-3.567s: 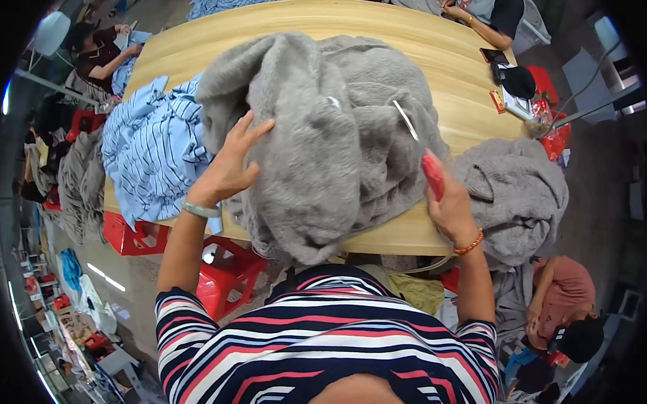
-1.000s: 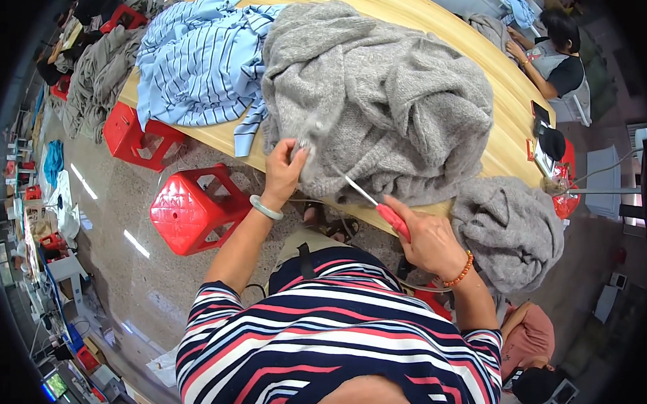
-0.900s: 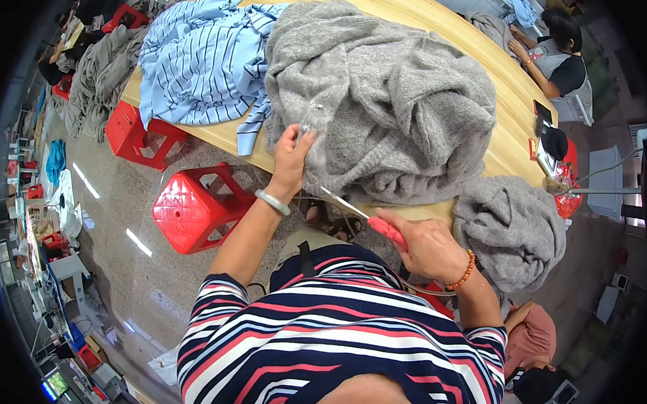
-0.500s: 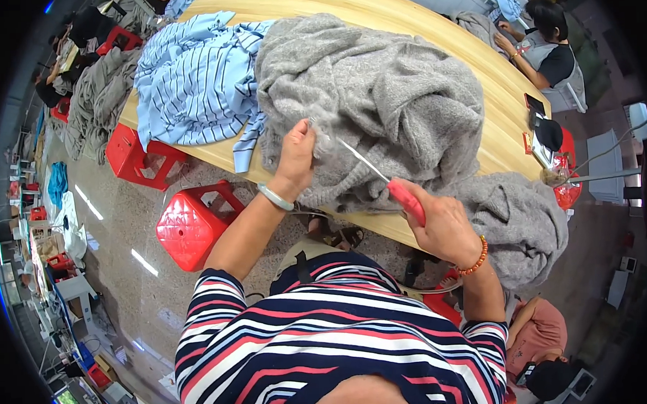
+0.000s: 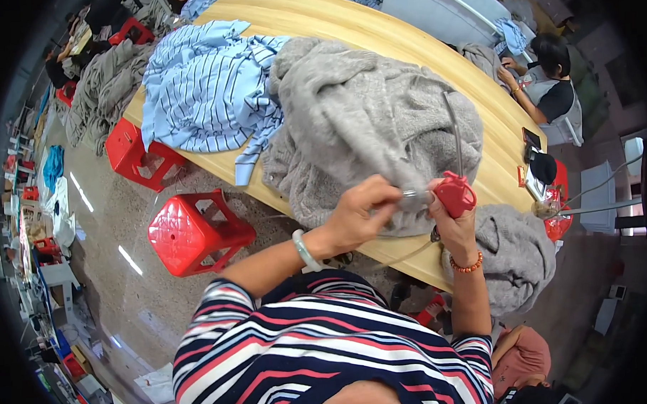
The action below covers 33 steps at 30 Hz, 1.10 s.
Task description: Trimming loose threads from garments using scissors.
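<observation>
A heap of fuzzy grey knit fabric lies in front of me on the wooden table. My left hand pinches a drawn-out edge of it beside my right thumb; that edge is blurred. In my right hand is a pair of scissors with red handles, the blades pointing away from me over the fabric. The thumb and fingers of that hand also come close to the pinched edge; whether they hold it I cannot tell.
Blue striped shirts lie to the left of the heap. More grey knit hangs at the table's right end. Two red stools stand at left. Across the table a person works on grey cloth; another person is at lower right.
My left hand has moved right, drawing the fabric edge to my right hand. The scissors have swung from pointing left to pointing away from me. The heap's near folds have shifted.
</observation>
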Available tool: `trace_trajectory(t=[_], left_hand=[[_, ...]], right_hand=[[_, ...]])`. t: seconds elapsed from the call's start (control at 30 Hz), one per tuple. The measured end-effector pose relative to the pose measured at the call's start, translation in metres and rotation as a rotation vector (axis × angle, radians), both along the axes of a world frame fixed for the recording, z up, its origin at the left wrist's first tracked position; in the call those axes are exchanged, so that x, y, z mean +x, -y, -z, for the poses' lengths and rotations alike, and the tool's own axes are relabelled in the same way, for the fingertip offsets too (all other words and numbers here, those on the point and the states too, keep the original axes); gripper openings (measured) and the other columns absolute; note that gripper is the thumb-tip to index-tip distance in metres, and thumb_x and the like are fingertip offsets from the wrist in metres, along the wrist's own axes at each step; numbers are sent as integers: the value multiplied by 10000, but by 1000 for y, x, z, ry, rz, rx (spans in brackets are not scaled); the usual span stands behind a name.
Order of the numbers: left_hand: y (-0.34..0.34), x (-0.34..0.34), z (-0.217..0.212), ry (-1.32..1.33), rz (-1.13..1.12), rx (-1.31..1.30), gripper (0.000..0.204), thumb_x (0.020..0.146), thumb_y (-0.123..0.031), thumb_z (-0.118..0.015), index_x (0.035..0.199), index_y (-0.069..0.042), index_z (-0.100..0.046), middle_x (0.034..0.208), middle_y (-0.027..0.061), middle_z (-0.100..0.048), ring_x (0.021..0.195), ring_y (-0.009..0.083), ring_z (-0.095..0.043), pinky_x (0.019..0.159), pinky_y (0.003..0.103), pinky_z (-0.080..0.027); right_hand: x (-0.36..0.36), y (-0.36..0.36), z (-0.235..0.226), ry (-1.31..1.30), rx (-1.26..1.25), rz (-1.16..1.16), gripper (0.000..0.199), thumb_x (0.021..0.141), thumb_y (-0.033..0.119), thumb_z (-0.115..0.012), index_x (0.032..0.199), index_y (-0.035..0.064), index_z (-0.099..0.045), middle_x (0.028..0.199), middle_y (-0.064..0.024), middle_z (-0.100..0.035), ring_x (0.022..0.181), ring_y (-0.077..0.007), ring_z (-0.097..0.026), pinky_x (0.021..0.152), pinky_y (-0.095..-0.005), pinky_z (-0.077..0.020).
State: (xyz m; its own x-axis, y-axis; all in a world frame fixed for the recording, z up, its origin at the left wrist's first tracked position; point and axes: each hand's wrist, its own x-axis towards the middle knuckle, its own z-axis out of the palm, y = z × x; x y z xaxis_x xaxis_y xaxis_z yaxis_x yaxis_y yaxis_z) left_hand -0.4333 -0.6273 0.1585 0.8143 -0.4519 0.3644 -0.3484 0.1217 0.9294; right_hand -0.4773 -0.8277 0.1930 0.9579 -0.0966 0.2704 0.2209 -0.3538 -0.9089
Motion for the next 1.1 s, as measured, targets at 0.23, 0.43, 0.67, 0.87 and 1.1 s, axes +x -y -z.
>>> trace_trajectory(t=[0.23,0.43,0.67,0.87,1.1], left_hand=[[11,-27,7,250,77,39,120,780,-15,-638,895,-42,-615,869,115,-589,842,309,-580,749,384,-466],[-47,32,25,-122,-458,-25,400,766,-222,-763,1060,-48,-555,1079,91,-559,940,186,-537,845,333,-417],[-48,220,60,-615,-453,-217,260,827,-67,-640,1075,7,-631,975,71,-660,869,158,-626,766,293,-515],[115,155,-109,140,122,-196,158,742,-46,-597,888,-43,-660,774,150,-635,661,194,-592,613,325,-486],[141,17,-2,488,950,389,245,774,-192,-677,959,-37,-639,953,159,-630,954,333,-594,829,428,-470]], right_hand=[[31,-22,-14,-607,264,-292,247,773,147,-784,822,54,-561,740,72,-507,666,-27,-422,550,-219,-349],[26,-20,-20,-507,325,-171,248,748,2,-765,907,48,-579,776,73,-511,699,-14,-449,641,-192,-403],[-2,-5,-52,-332,288,-165,214,782,39,-728,925,57,-570,752,55,-541,615,-15,-479,531,-174,-380],[-40,43,-47,-116,-241,288,213,972,154,-529,1070,-5,-631,1105,-129,-667,1191,-234,-535,1077,-405,-338],[-109,84,-48,-271,84,949,271,942,278,-603,1012,18,-629,954,-93,-678,756,-145,-660,553,-224,-508]])
